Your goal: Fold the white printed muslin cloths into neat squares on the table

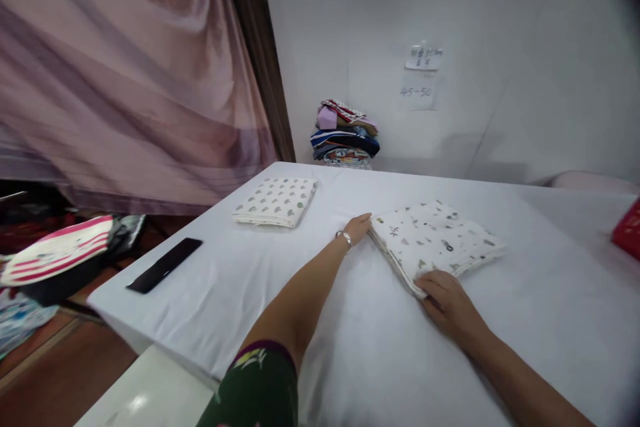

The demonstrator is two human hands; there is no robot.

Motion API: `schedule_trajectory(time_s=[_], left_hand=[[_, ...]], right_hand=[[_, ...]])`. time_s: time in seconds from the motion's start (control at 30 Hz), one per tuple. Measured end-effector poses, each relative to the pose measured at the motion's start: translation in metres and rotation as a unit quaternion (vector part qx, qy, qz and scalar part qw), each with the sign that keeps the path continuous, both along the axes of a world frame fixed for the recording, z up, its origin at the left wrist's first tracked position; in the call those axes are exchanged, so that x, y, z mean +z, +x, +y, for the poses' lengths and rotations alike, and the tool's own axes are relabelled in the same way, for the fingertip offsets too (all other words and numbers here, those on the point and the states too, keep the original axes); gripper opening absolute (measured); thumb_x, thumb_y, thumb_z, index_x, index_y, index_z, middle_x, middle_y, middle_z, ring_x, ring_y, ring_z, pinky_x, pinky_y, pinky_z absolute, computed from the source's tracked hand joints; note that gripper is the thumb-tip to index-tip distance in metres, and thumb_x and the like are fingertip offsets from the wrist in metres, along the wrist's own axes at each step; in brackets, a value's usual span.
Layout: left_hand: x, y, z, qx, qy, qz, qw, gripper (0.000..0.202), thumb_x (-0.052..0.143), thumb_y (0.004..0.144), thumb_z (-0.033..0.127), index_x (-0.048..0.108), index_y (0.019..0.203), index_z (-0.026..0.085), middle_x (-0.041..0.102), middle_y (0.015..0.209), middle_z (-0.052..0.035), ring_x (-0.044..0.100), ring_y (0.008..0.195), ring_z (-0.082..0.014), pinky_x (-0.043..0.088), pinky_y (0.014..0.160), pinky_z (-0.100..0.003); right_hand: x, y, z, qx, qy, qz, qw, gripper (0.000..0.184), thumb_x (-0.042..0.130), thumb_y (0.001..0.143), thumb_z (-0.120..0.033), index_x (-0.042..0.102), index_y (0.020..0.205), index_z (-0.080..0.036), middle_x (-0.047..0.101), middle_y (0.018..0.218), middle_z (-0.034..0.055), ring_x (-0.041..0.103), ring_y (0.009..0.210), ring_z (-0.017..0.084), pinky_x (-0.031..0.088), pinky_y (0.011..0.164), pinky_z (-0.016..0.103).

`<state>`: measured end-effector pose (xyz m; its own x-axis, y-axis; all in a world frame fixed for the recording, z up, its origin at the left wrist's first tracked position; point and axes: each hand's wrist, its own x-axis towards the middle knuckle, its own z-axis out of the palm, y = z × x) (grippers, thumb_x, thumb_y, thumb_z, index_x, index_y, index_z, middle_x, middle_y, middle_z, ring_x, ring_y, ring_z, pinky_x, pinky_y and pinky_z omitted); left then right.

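A white printed cloth (434, 237), folded into a flat square with several layers, is held between my two hands over the white-covered table. My left hand (359, 229), with a bracelet at the wrist, grips its left corner. At the near corner my right hand (445, 300) is closed, thumb below and fingers on top. The cloth sits at an angle, and its far right corner reaches over the tabletop. Farther left lies a second folded cloth (275, 201), white with a small repeated grey print; neither hand touches it.
A black flat object (165, 265) lies along the left edge of the white table (240, 287). Behind the table stands a stack of folded fabrics (346, 137) by the wall. A red object (627, 230) is at the right. A pinkish curtain (135, 80) hangs on the left.
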<state>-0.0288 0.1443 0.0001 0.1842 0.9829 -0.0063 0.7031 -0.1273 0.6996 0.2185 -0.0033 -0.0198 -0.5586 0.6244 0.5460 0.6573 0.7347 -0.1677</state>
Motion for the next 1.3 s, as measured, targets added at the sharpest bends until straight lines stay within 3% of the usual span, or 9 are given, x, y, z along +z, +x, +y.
schedule_trajectory(time_s=[0.17,0.4,0.57,0.77,0.9,1.0,1.1,1.2,1.3], left_hand=[[0.007,0.006,0.0,0.047,-0.009,0.018,0.999,0.051,0.042,0.083,0.042,0.048,0.126,0.015,0.048,0.132,-0.0083,0.043,0.121,-0.0225,0.032,0.102,-0.032],[0.019,0.021,0.009,0.093,-0.008,0.033,0.995,0.038,0.054,0.074,0.023,0.059,0.111,0.016,0.06,0.116,-0.0075,0.054,0.106,-0.0205,0.04,0.092,-0.027],[0.036,-0.002,-0.022,0.113,0.019,0.012,0.993,0.035,0.049,0.076,0.022,0.059,0.11,0.018,0.064,0.107,-0.0034,0.058,0.096,-0.017,0.044,0.083,-0.024],[0.016,-0.052,-0.07,0.159,-0.009,0.0,0.987,0.03,0.05,0.075,0.021,0.06,0.103,0.017,0.066,0.091,-0.0016,0.061,0.085,-0.0173,0.047,0.075,-0.026],[0.012,-0.049,-0.074,0.167,0.058,0.064,0.982,0.037,0.05,0.075,0.019,0.056,0.111,0.015,0.061,0.108,-0.008,0.058,0.096,-0.02,0.046,0.083,-0.03],[0.019,-0.029,-0.083,0.109,0.184,0.134,0.968,0.038,0.046,0.078,0.018,0.053,0.115,0.014,0.055,0.119,-0.0111,0.052,0.108,-0.0224,0.04,0.093,-0.036],[0.019,-0.007,-0.108,-0.041,0.273,0.162,0.947,0.037,0.043,0.085,0.028,0.05,0.12,0.019,0.052,0.126,-0.0078,0.043,0.119,-0.0216,0.028,0.105,-0.04],[0.01,0.008,-0.136,-0.182,0.273,0.187,0.926,0.041,0.04,0.088,0.038,0.045,0.126,0.024,0.044,0.135,-0.0036,0.034,0.127,-0.0214,0.018,0.109,-0.045],[0.002,0.01,-0.148,-0.219,0.262,0.202,0.918,0.044,0.037,0.089,0.042,0.041,0.129,0.025,0.041,0.137,-0.0026,0.03,0.129,-0.0203,0.016,0.11,-0.045]], right_hand=[[0.004,-0.007,-0.002,-0.011,-0.015,0.005,1.0,0.034,0.045,0.074,-0.007,0.054,0.105,-0.017,0.059,0.098,0.0088,0.052,0.094,0.021,0.041,0.085,0.042],[0.004,-0.006,-0.003,-0.009,-0.023,0.029,0.999,0.037,0.044,0.073,-0.006,0.053,0.106,-0.019,0.059,0.099,0.0087,0.052,0.094,0.021,0.04,0.086,0.041],[0.018,-0.009,-0.016,0.034,-0.071,0.028,0.996,0.037,0.042,0.07,-0.003,0.052,0.102,-0.02,0.057,0.096,0.0071,0.051,0.092,0.019,0.04,0.083,0.037],[0.023,-0.026,-0.024,0.092,-0.103,0.034,0.99,0.036,0.043,0.067,-0.002,0.051,0.097,-0.021,0.057,0.092,0.0048,0.051,0.088,0.018,0.04,0.081,0.036],[0.022,-0.028,-0.025,0.093,-0.109,0.044,0.989,0.036,0.043,0.068,-0.002,0.052,0.096,-0.021,0.057,0.091,0.0047,0.051,0.088,0.018,0.04,0.082,0.036],[0.021,-0.027,-0.025,0.093,-0.109,0.051,0.988,0.037,0.043,0.07,-0.002,0.052,0.099,-0.022,0.057,0.092,0.0055,0.051,0.089,0.018,0.04,0.082,0.037],[0.021,-0.027,-0.026,0.098,-0.102,0.049,0.989,0.036,0.043,0.072,-0.004,0.054,0.102,-0.021,0.058,0.096,0.007,0.051,0.092,0.019,0.04,0.084,0.039],[0.025,-0.023,-0.03,0.106,-0.121,0.031,0.986,0.035,0.043,0.076,-0.006,0.055,0.106,-0.02,0.058,0.099,0.0075,0.051,0.094,0.018,0.04,0.088,0.039],[0.036,-0.014,-0.027,0.124,-0.157,0.018,0.98,0.036,0.041,0.081,-0.01,0.055,0.112,-0.021,0.058,0.109,0.008,0.05,0.104,0.017,0.038,0.094,0.038]])
